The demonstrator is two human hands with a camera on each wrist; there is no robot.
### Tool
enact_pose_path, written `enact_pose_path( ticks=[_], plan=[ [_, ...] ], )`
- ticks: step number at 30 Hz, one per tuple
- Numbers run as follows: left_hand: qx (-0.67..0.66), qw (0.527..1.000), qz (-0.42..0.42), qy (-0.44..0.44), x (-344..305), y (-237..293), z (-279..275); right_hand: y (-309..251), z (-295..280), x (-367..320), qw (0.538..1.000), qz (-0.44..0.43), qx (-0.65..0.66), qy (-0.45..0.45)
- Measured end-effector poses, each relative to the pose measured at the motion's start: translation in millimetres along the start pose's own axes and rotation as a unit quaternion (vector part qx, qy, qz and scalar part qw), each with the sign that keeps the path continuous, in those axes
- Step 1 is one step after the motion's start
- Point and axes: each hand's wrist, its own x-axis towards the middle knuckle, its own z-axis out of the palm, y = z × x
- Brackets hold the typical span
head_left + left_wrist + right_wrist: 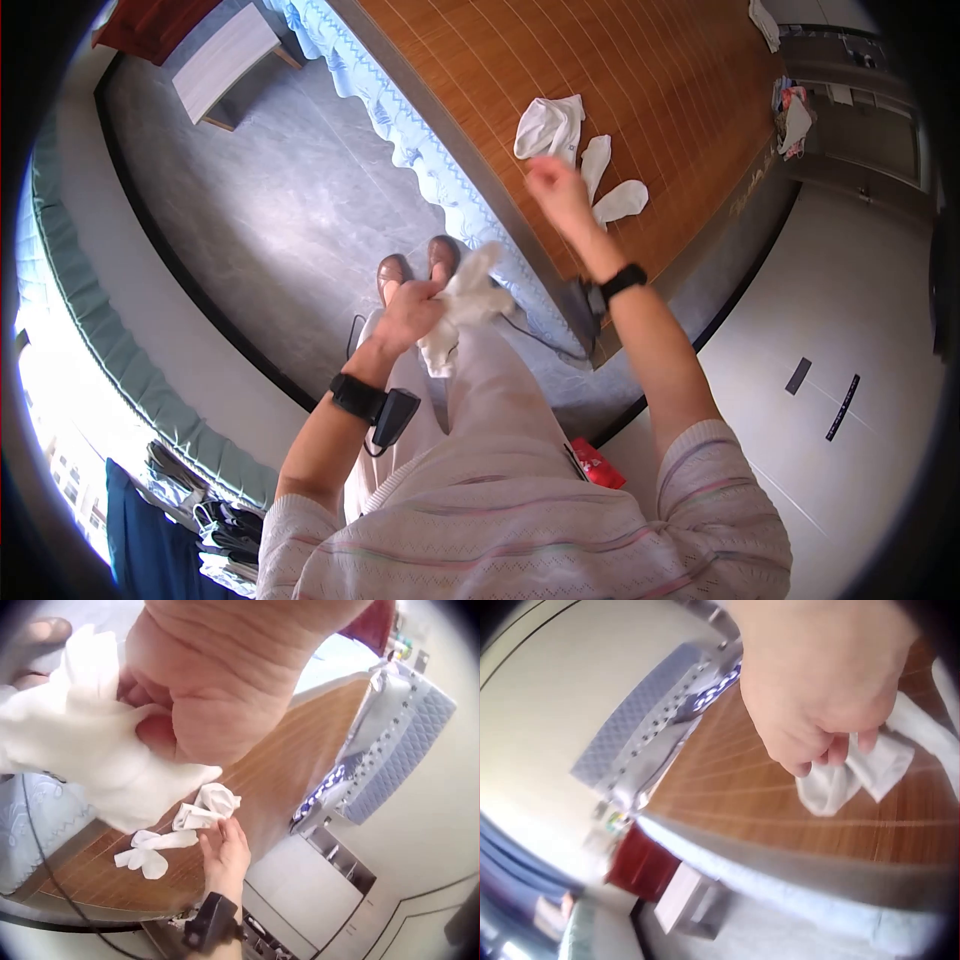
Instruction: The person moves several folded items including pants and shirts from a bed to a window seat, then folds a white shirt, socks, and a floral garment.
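Observation:
My left hand (412,315) grips a bunch of white socks (465,305) in front of my thighs, fingers and thumb curled into the fabric. Close up in the left wrist view, the bunched socks (97,742) hang from the curled fingers of that hand (217,690). Over the wooden bed mat my right hand (560,195) reaches out with its fingers bent and nothing held. In the right wrist view, its fingertips overlap a folded white cloth piece (832,787). Beside that hand lie the crumpled white piece (550,125), one sock (595,165) and another sock (622,202).
The brown slatted mat (660,70) covers the bed, with a light blue frilled skirt (410,130) along its side. A small bench (225,65) stands on the grey floor. A dark cord (540,340) runs near my legs. A red packet (597,465) is beside my hip.

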Motion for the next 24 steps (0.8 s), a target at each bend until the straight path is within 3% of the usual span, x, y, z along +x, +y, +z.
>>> enact_pose_path(
  ticks=[1,2,3,4,6,8,10,11,12,14,15,17,20,22,24],
  plan=[
    [-0.069,0.997,0.026,0.017,-1,-12,3,6,-14,26,0.992,0.049,-0.102,0.057],
    [-0.074,0.997,0.024,0.019,1,-23,6,26,-23,47,0.981,-0.009,-0.161,0.107],
    [-0.164,0.986,-0.014,0.036,4,-34,10,35,-29,65,0.956,-0.025,-0.260,0.134],
    [-0.253,0.965,-0.053,0.053,6,-41,13,46,-31,79,0.956,-0.027,-0.262,0.127],
    [-0.289,0.952,-0.075,0.067,9,-50,12,61,-31,97,0.955,0.070,-0.283,0.048],
    [-0.322,0.938,-0.096,0.083,9,-53,15,69,-38,107,0.958,0.083,-0.272,0.023],
    [-0.375,0.913,-0.116,0.113,11,-51,16,77,-52,114,0.980,0.137,-0.129,0.064],
    [-0.380,0.908,-0.115,0.132,13,-50,18,80,-62,112,0.985,0.158,0.036,0.060],
    [-0.382,0.907,-0.112,0.133,15,-47,18,69,-72,108,0.986,0.155,0.034,0.059],
    [-0.382,0.908,-0.096,0.144,17,-37,15,42,-93,100,0.923,0.180,0.333,0.068],
    [-0.382,0.908,-0.095,0.145,18,-30,14,38,-102,96,0.923,0.178,0.333,0.068],
    [-0.355,0.924,-0.053,0.130,22,-15,14,34,-121,88,0.891,0.163,0.423,-0.016],
    [-0.374,0.917,-0.070,0.120,26,-4,18,1,-112,60,0.887,0.215,0.409,-0.011],
    [-0.346,0.927,-0.065,0.130,27,2,18,-28,-106,35,0.901,0.201,0.384,-0.022],
    [-0.319,0.934,-0.067,0.144,24,9,19,-34,-97,21,0.901,0.214,0.351,-0.136]
  ],
)
